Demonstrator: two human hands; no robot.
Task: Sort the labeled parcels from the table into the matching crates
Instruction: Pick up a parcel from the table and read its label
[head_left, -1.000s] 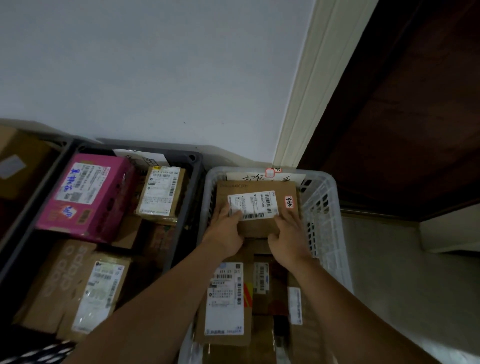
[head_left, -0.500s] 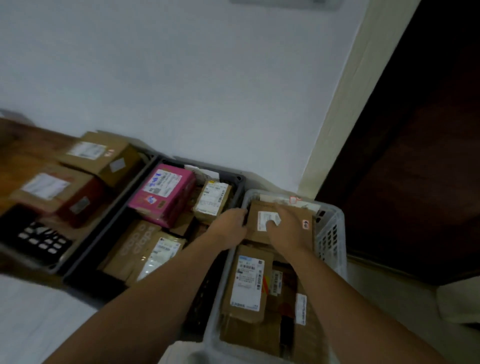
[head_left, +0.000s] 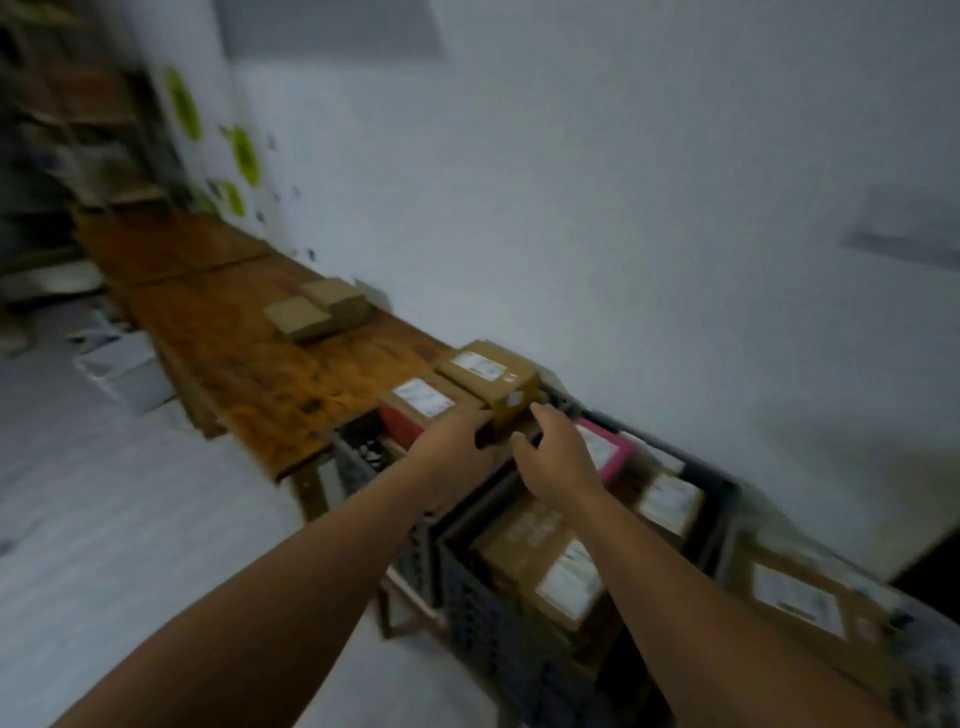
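Observation:
The whole frame is blurred by motion. Two plain brown parcels (head_left: 318, 312) lie on the long wooden table (head_left: 228, 358) by the wall. My left hand (head_left: 457, 447) and right hand (head_left: 556, 460) hover side by side over the dark crates, fingers loosely curled, holding nothing. Just beyond my fingertips a brown labeled box (head_left: 491, 382) and a red-sided box (head_left: 418, 405) sit in the leftmost dark crate (head_left: 356, 457). A pink box (head_left: 605, 452) and brown labeled parcels (head_left: 561, 566) fill the middle dark crate (head_left: 478, 587). At the far right, the white crate (head_left: 930, 670) holds a labeled brown parcel (head_left: 800, 597).
A white wall runs behind the table and crates. Shelving (head_left: 62, 130) stands at the far left end. A white bin (head_left: 124, 374) sits on the pale floor beside the table. Open floor lies to the left of the crates.
Both hands let go of the brown parcel in the white crate and moved left over the dark crates. The view swung left, bringing the table into sight.

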